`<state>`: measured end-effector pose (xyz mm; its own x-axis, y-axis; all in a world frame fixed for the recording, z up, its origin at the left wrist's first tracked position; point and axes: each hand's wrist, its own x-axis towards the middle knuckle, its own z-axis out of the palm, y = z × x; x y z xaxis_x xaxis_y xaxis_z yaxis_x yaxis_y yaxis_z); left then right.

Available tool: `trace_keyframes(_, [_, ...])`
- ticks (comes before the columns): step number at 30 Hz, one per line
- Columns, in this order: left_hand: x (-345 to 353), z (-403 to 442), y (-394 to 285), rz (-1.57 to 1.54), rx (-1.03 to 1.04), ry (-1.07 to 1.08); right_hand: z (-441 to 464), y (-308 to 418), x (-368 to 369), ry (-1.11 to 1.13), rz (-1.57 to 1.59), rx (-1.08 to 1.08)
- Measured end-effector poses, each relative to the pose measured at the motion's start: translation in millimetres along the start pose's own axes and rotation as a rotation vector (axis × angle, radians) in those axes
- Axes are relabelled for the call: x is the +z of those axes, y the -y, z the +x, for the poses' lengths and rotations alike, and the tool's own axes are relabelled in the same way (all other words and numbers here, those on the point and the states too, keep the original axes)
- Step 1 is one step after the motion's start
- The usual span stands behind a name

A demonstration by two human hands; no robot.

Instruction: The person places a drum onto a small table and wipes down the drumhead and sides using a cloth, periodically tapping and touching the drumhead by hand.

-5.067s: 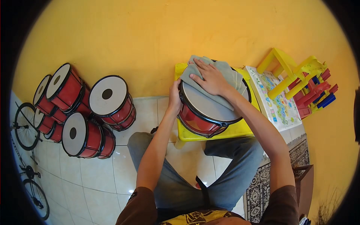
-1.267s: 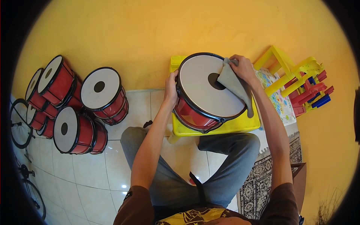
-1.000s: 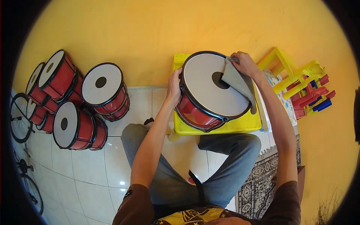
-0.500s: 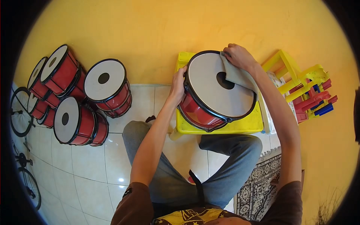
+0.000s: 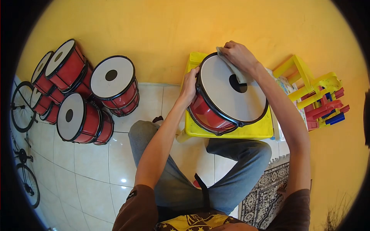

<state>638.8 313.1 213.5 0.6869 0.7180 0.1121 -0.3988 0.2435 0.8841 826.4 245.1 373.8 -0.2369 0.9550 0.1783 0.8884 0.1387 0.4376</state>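
Inspecting from the head view: judged to be at the wiping step on a red-shelled drum (image 5: 208,114), with a grey cloth (image 5: 233,70) lying across the far part of the white drumhead (image 5: 221,96). Found standing on a yellow plastic table (image 5: 250,131), in front of the wearer's knees. Noted left hand (image 5: 189,83) clamped on the drum's left edge; noted right hand (image 5: 239,56) closed on the cloth near the far rim. Assessed as calling next for a firm left hold and even cloth pressure along the black hoop (image 5: 221,115).

Observed on the drum: pale, smooth drumhead, without visible tears; round black centre patch (image 5: 237,87), partly overlapped by the cloth; glossy red shell with reflections, best seen on the near left. Unable to check the surface under the cloth and right forearm. Recorded well apart, to the left: several similar red drums (image 5: 111,86).
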Motion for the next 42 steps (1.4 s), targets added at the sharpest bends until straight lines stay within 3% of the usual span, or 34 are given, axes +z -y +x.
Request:
trace_keyframes(8, [-3.4, 2.4, 2.4, 0.048, 0.036, 0.015, 9.4, 23.3, -7.2, -0.109, -0.088, -0.17])
trace_keyframes(27, [-2.9, 2.1, 5.2, 0.046, 0.038, -0.056, -1.7, 73.0, -28.8, -0.303, 0.226, -0.359])
trace_keyframes(34, [2.3, -1.9, 6.5, -0.188, 0.062, -0.015, -19.9, 84.5, -35.8, -0.299, 0.329, -0.419])
trace_keyframes(36, [-4.8, 2.3, 9.2, -0.134, 0.004, 0.013, -27.2, 87.7, -42.2, -0.295, 0.361, -0.43])
trace_keyframes(39, [-10.7, 7.7, 23.7, 0.061, 0.185, -0.02, -36.6, 92.5, -47.1, -0.301, 0.42, -0.402])
trace_keyframes(42, [-10.3, 3.7, 17.5, -0.005, 0.061, 0.023, -42.4, 101.8, -51.3, -0.407, 0.503, -0.256])
